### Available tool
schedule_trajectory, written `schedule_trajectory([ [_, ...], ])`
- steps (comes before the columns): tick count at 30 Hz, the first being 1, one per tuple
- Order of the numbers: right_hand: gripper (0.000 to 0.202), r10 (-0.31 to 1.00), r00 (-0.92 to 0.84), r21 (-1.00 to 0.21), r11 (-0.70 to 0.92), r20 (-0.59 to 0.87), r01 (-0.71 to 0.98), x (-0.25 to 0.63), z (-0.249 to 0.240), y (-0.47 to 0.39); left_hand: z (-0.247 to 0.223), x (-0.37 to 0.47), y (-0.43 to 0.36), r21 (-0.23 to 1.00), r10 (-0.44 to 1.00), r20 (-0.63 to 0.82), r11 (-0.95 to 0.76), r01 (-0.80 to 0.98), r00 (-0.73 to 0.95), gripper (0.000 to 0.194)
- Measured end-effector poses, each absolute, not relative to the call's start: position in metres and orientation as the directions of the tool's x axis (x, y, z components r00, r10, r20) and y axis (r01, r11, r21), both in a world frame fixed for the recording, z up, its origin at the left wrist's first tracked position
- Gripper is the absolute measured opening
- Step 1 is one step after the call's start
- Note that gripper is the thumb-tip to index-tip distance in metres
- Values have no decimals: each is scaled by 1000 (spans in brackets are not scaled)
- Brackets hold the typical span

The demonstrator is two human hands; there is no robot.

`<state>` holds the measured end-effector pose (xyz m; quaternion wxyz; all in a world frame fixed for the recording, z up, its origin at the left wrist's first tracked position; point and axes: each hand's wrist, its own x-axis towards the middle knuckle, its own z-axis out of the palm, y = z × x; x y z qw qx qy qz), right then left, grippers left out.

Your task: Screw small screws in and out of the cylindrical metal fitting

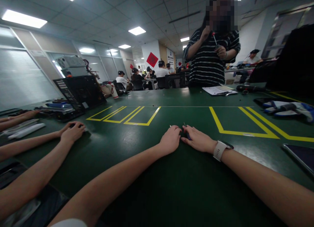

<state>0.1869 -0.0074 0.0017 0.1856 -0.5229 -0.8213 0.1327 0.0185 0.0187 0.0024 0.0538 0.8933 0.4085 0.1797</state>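
Note:
My left hand [171, 139] rests on the green tabletop [137, 194] with its fingers bent together. A tiny pale tip shows just beyond them; what it belongs to is hidden. Close beside it, almost touching at the fingertips, lies my right hand [199, 140], a watch [220, 150] on its wrist. Its fingers curl round a small tool with a dark blue handle [188, 136] and a thin metal tip pointing away from me. Too little of this tool shows to tell its kind.
Yellow tape outlines [137, 123] mark the table. At left are a co-worker's hands [73, 130] and an open computer case [80, 89]. Opposite, a standing person [206, 61] holds a thin stick-like item. Gloves [289, 109], a clipboard [218, 90] and a tablet-like device [300, 156] lie right.

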Motion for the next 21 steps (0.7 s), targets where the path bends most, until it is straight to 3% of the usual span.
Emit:
schedule_trajectory([
  [5, 53, 928, -345, -419, 371, 139, 829, 197, 5, 11, 2, 40, 39, 251, 720, 250, -694, 675, 647, 41],
  [21, 25, 958, -218, -560, 285, 184, 778, 227, -3, 43, 0, 81, 90, 388, 660, 285, -743, 546, 695, 45],
])
